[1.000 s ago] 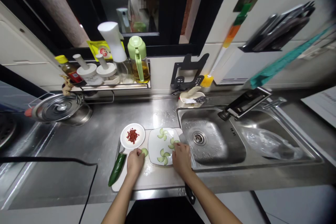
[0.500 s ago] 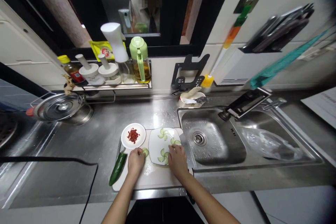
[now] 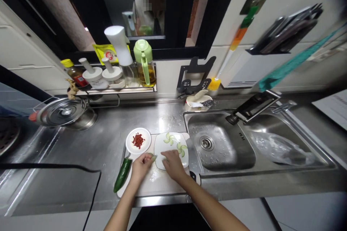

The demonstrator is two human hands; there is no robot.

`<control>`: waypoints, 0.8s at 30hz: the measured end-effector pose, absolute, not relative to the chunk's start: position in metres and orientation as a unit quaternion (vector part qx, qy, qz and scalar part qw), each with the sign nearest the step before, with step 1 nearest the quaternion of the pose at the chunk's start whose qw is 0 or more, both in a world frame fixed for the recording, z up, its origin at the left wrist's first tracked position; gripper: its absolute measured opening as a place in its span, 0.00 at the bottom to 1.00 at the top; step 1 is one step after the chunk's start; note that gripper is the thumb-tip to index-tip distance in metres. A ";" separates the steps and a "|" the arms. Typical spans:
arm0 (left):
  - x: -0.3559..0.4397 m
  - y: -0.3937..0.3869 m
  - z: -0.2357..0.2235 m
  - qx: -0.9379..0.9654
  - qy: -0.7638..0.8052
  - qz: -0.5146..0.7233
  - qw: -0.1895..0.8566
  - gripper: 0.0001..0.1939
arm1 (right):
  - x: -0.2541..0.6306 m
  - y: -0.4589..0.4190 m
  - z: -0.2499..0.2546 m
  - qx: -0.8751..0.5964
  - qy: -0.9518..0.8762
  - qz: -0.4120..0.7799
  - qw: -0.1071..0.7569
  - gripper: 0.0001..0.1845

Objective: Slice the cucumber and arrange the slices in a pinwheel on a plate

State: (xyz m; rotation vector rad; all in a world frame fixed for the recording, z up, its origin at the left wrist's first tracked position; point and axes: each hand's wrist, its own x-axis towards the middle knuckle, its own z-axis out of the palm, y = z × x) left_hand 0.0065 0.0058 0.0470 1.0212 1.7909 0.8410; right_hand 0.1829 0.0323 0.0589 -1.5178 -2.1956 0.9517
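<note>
My left hand (image 3: 141, 166) is closed in a pinch on cucumber slices (image 3: 153, 158), just off the left edge of a white square plate (image 3: 161, 144). Over the front of that plate reaches my right hand (image 3: 173, 164), its index finger stretched out toward the left hand and nothing visible in it. Fans of thin cucumber slices (image 3: 181, 149) lie on the plate; the front one is hidden by my right hand. A small white dish (image 3: 130, 145) with chopped red bits (image 3: 138, 140) sits behind my left hand. Left of it lies a cut cucumber (image 3: 123, 175) on the cutting board (image 3: 151, 186).
A black knife handle (image 3: 193, 175) shows by the board's right edge. Beyond it is the steel sink (image 3: 225, 151). A lidded pot (image 3: 77, 115) stands at left, below a rack with seasoning jars (image 3: 113, 75) and an oil bottle (image 3: 145, 65). A black cable (image 3: 99, 187) crosses the counter.
My right hand has moved left across the plate, away from the right fan of slices and toward my left hand. The slices at my left fingers have turned edge-on and shifted slightly right.
</note>
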 end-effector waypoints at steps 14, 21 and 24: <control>0.024 0.016 0.058 0.124 0.593 0.383 0.697 0.23 | 0.183 0.053 0.083 -0.530 -0.700 0.434 0.201 0.06; 0.030 0.019 0.058 -0.008 0.501 0.351 0.791 0.15 | 0.192 0.054 0.098 -0.490 -0.703 0.475 0.199 0.06; 0.029 0.023 0.056 -0.001 0.498 0.383 0.778 0.11 | 0.195 0.057 0.099 -0.490 -0.704 0.475 0.198 0.06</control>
